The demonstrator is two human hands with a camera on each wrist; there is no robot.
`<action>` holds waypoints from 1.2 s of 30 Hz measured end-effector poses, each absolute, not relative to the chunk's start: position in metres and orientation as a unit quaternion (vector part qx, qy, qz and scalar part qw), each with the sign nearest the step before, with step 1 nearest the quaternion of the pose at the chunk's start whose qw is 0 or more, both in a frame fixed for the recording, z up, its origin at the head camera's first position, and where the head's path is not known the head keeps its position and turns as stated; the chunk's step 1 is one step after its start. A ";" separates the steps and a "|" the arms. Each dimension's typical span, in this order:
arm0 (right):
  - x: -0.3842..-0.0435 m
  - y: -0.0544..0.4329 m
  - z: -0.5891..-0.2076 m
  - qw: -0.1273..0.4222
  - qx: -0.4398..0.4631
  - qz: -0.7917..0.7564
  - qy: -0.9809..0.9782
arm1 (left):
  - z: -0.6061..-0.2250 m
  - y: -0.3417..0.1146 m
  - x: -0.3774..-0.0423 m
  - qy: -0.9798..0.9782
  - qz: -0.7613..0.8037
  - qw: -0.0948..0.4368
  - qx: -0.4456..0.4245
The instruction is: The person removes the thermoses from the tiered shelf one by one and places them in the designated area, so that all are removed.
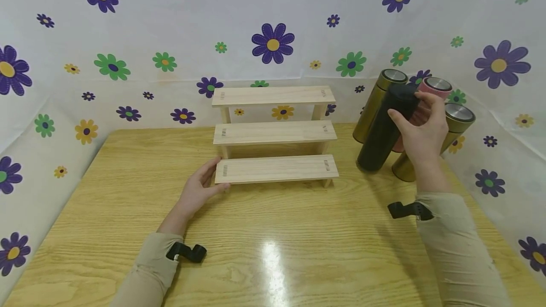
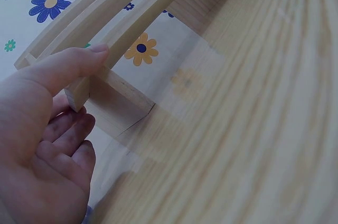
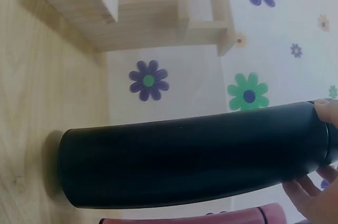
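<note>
A three-step wooden display stand (image 1: 277, 131) is placed against the back of the table. My left hand (image 1: 198, 188) grips the left end of its lowest board, thumb at the front edge and fingers at the end and underneath. At the right, my right hand (image 1: 426, 131) holds a black thermos bottle (image 1: 386, 129) near its lid, thumb on one side and fingers on the other. In the right wrist view the bottle (image 3: 195, 155) has its base close to the tabletop; whether they touch I cannot tell.
Around the black bottle stand a gold thermos (image 1: 373, 108) behind left, a pink thermos (image 1: 437, 84) behind, and another gold thermos (image 1: 458, 117) at right. A flower-patterned cloth (image 1: 239, 18) hangs behind the wooden table (image 1: 239, 245) and along its sides.
</note>
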State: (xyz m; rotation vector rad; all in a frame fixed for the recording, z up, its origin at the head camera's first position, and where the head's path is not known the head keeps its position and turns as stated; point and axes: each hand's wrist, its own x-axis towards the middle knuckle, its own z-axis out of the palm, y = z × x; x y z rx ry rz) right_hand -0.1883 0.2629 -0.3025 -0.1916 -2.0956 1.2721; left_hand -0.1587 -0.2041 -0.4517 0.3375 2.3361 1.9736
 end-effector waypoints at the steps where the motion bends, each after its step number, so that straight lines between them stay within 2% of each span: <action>1: -0.188 0.264 -0.304 0.336 -0.075 0.488 -0.802 | -0.452 -0.204 -0.159 0.759 0.641 0.032 0.109; 19: -0.189 0.271 -0.309 0.322 -0.104 0.484 -0.807 | -0.453 -0.205 -0.159 0.762 0.637 0.030 0.111; 30: -0.176 0.270 -0.303 0.299 -0.116 0.440 -0.839 | -0.451 -0.207 -0.158 0.762 0.638 0.030 0.107; 33: -0.168 0.268 -0.302 0.319 -0.106 0.417 -0.845 | -0.449 -0.207 -0.158 0.764 0.635 0.029 0.106; 36: -0.162 0.265 -0.306 0.384 -0.034 0.357 -0.851 | -0.449 -0.208 -0.158 0.766 0.634 0.029 0.106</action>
